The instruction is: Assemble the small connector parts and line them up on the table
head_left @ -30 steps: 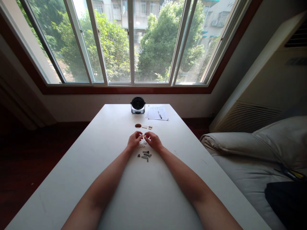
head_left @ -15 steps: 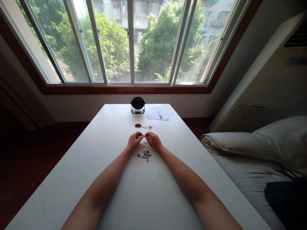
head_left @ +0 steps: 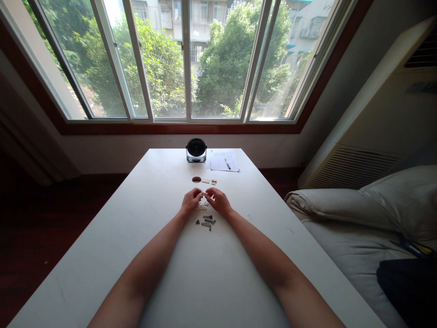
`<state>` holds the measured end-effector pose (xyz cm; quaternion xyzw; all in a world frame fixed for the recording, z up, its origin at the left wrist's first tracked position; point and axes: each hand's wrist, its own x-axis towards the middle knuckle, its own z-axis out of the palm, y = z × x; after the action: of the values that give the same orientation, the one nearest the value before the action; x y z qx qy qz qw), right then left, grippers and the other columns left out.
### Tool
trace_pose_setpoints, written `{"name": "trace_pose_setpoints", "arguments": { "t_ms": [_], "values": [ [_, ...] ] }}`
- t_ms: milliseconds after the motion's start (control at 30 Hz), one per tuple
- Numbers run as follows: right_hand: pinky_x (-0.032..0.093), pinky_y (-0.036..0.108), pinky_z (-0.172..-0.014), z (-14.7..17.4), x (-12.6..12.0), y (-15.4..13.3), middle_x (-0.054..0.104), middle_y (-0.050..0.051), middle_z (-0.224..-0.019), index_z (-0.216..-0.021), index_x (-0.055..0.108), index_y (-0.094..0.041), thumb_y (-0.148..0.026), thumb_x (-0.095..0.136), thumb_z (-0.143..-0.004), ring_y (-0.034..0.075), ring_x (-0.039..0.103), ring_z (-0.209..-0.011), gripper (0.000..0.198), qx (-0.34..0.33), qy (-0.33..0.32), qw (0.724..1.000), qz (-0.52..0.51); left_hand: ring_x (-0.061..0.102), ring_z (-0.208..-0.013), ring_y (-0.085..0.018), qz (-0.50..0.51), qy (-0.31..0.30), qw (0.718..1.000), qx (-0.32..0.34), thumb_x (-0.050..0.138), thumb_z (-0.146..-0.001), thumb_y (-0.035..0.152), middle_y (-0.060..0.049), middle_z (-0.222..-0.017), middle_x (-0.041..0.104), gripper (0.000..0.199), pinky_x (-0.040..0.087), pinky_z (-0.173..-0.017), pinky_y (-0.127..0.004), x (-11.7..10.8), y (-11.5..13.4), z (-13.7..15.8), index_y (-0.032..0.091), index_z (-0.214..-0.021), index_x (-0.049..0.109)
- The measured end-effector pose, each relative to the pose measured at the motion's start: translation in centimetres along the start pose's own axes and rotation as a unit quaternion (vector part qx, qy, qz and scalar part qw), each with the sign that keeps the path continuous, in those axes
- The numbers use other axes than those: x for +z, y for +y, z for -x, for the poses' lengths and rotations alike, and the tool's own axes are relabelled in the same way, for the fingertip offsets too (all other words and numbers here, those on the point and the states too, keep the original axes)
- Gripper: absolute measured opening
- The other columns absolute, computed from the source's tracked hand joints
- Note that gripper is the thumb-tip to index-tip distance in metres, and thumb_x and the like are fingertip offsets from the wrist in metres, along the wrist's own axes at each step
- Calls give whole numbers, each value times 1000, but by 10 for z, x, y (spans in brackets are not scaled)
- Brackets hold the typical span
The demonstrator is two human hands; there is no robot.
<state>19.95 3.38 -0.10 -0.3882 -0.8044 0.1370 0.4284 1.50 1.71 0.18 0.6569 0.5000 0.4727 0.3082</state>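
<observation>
My left hand (head_left: 192, 199) and my right hand (head_left: 219, 200) meet over the middle of the white table (head_left: 164, 177). Between their fingertips is a small pale building piece (head_left: 204, 194), mostly covered by the fingers. Both hands are closed on it in a pinch. Just below the hands lie several loose cream pieces (head_left: 201, 207). Closer to me is a group of small grey and dark building pieces (head_left: 207, 220). Beyond the hands rest a flat cream studded piece (head_left: 205, 181) and a small cream and tan assembly (head_left: 214, 181).
A small black round fan (head_left: 196, 149) stands at the table's far end. Right of it are paper sheets (head_left: 218, 162) with a pen (head_left: 227, 163) on top. A round hole (head_left: 196, 179) opens in the tabletop. A grey sofa (head_left: 341, 209) is at the right.
The fingers of my right hand have shifted slightly around the pale piece. Both arms stay in nearly the same place, and the pieces on the table look unmoved.
</observation>
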Motion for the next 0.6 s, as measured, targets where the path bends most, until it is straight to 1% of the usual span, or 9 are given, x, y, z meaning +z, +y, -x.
{"name": "trace_pose_setpoints", "arguments": {
  "t_ms": [333, 500, 600],
  "values": [
    [51, 30, -73, 0, 1, 0, 65, 3, -91, -103, 61, -23, -26, 65, -86, 17, 61, -81, 18, -7, -12, 1000, 11, 62, -71, -15, -6, 2, 1000, -7, 56, -87, 40, -2, -81, 69, 22, 47, -67, -26, 0, 1, 1, 21, -91, 67],
    [50, 30, -73, 0, 1, 0, 65, 3, -89, -101, 60, -23, -25, 63, -88, 17, 60, -83, 13, -13, -7, 1000, 20, 63, -71, -15, 3, -8, 1000, -5, 56, -88, 39, -2, -78, 68, 22, 48, -67, -26, 0, -2, 0, 21, -90, 67],
    [50, 29, -73, 0, 0, -1, 65, 3, -89, -103, 61, -23, -25, 62, -89, 18, 59, -83, 14, -19, -5, 1000, 21, 63, -71, -15, 12, -4, 1000, -5, 57, -87, 39, -2, -81, 69, 21, 48, -66, -26, 1, -3, -1, 21, -92, 67]
  ]
}}
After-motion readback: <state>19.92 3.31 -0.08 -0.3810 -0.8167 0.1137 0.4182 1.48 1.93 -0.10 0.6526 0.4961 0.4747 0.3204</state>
